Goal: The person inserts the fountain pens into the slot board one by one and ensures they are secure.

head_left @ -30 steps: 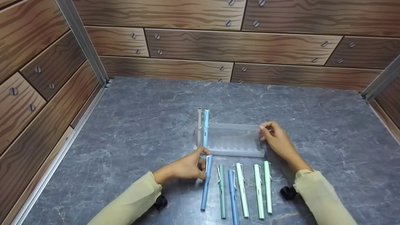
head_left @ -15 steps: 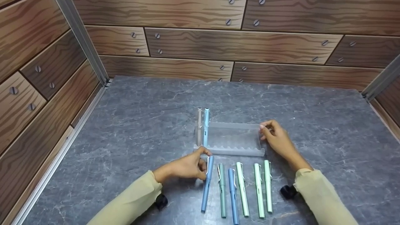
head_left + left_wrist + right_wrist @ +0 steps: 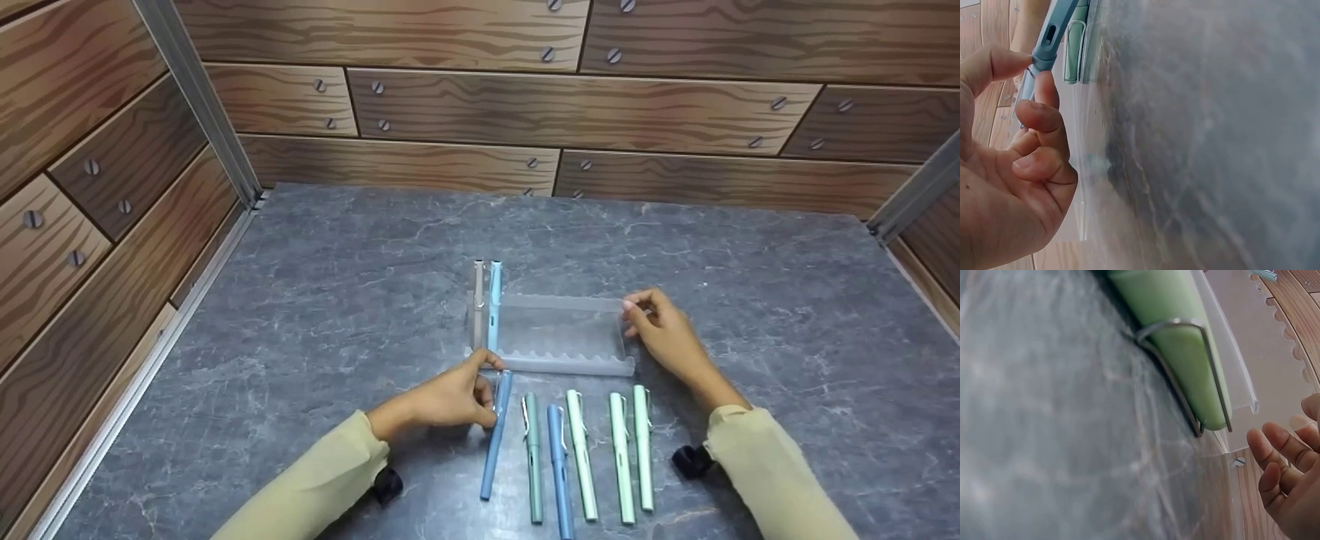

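Observation:
In the head view my left hand (image 3: 448, 394) pinches a blue pen (image 3: 494, 454) with thumb and fingers, just in front of a clear pen tray (image 3: 562, 326). The left wrist view shows thumb and index finger on the middle of the blue pen (image 3: 1053, 31), the other fingers curled below. My right hand (image 3: 667, 334) holds the right edge of the tray by thumb and fingertips. A grey pen (image 3: 478, 300) and a light blue pen (image 3: 494, 296) lie side by side in the leftmost slots, their ends jutting past the back rim.
Before the tray lie a dark green pen (image 3: 534, 457), another blue pen (image 3: 559, 472) and three light green pens (image 3: 622, 461), roughly parallel. Wood-patterned walls (image 3: 480, 112) enclose the grey marbled table (image 3: 360, 247) at back and sides.
The blue pen has turned a little in my left fingers, its silver clip now mostly out of sight, and its near end has shifted slightly. The right hand and tray stay put.

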### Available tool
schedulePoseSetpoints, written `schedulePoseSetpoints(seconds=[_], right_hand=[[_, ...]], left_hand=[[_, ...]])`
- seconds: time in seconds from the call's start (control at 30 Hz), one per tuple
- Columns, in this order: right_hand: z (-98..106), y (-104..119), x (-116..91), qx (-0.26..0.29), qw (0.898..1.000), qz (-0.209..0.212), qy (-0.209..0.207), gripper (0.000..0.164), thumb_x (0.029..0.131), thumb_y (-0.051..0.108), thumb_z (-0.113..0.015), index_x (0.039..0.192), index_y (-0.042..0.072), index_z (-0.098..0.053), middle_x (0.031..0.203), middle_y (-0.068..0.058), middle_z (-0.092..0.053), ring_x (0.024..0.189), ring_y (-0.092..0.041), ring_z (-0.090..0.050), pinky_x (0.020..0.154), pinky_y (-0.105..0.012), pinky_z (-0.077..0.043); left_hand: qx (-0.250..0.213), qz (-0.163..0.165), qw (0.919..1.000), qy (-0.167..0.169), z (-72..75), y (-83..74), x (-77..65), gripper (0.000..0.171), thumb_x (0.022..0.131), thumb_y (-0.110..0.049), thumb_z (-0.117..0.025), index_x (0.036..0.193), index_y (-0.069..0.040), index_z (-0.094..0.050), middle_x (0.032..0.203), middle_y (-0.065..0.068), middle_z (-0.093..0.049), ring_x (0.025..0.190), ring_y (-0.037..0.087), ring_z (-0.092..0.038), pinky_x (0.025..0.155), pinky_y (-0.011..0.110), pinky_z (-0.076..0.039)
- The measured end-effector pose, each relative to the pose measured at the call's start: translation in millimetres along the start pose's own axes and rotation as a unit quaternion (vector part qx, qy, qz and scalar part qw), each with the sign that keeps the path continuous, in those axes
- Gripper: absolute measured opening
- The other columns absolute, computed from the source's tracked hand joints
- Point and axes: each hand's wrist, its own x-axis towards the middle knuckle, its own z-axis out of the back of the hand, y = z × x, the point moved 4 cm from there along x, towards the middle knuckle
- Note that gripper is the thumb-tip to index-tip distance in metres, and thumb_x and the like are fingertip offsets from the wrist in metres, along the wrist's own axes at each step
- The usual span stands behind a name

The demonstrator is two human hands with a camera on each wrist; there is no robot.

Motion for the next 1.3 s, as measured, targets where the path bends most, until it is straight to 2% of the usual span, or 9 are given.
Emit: schedulePoseSetpoints(seconds=[0.27,0.5,0.73,0.9,1.13,1.3], right_hand=[[0.2,1.0,-0.6,0.003,1.0,-0.003,0.003,0.033,0.101,0.03,-0.048,0.115,0.001,-0.052,0.101,-0.02,-0.064,0.072,-0.006,-0.062,0.07,-0.019,-0.05],[-0.1,1.4,-0.7,0.007,1.0,-0.001,0.003,0.032,0.101,0.029,-0.048,0.115,0.0,-0.052,0.101,-0.021,-0.064,0.071,-0.006,-0.062,0.071,-0.02,-0.051],[-0.8,0.1,0.2,0.006,1.0,0.004,-0.002,0.029,0.101,0.027,-0.048,0.114,0.0,-0.053,0.099,-0.02,-0.064,0.069,-0.006,-0.063,0.069,-0.019,-0.05],[-0.7,-1.6,1.9,0.004,1.0,-0.003,-0.003,0.029,0.102,0.023,-0.048,0.115,-0.002,-0.051,0.1,-0.024,-0.064,0.068,-0.006,-0.063,0.068,-0.018,-0.049],[-0.9,-3.2,3.4,0.007,1.0,-0.004,-0.003,0.028,0.101,0.024,-0.048,0.115,-0.001,-0.052,0.1,-0.023,-0.064,0.068,-0.006,-0.062,0.068,-0.019,-0.05],[-1.6,-1.6,2.0,0.006,1.0,0.004,-0.003,0.027,0.101,0.024,-0.049,0.113,0.0,-0.053,0.098,-0.021,-0.064,0.068,-0.004,-0.062,0.068,-0.019,-0.05]], left_hand=[[0.013,-0.02,0.9995,-0.019,1.3,-3.4,-0.5,0.059,0.075,0.008,-0.063,0.124,-0.008,-0.034,0.07,0.0,-0.052,0.061,0.009,-0.05,0.057,0.02,-0.042],[0.029,-0.016,0.999,-0.031,1.7,-9.1,-0.8,0.061,0.074,0.006,-0.065,0.125,-0.012,-0.036,0.072,-0.003,-0.053,0.061,0.009,-0.05,0.057,0.02,-0.043],[0.043,-0.024,0.9977,-0.046,5.2,-11.9,-1.7,0.063,0.074,0.006,-0.066,0.127,-0.011,-0.036,0.072,-0.002,-0.054,0.061,0.009,-0.05,0.055,0.021,-0.044],[0.069,-0.038,0.9935,-0.082,9.0,-16.2,-0.2,0.065,0.073,0.003,-0.066,0.129,-0.01,-0.036,0.071,-0.004,-0.054,0.057,0.008,-0.048,0.054,0.02,-0.042],[0.096,-0.047,0.9852,-0.134,15.6,-21.1,2.3,0.067,0.071,-0.001,-0.068,0.13,-0.01,-0.037,0.072,-0.005,-0.054,0.062,0.01,-0.051,0.057,0.023,-0.042],[0.119,-0.051,0.9782,-0.162,21.0,-25.5,3.3,0.069,0.07,-0.003,-0.068,0.131,-0.015,-0.037,0.075,-0.003,-0.055,0.061,0.009,-0.05,0.055,0.023,-0.041]])
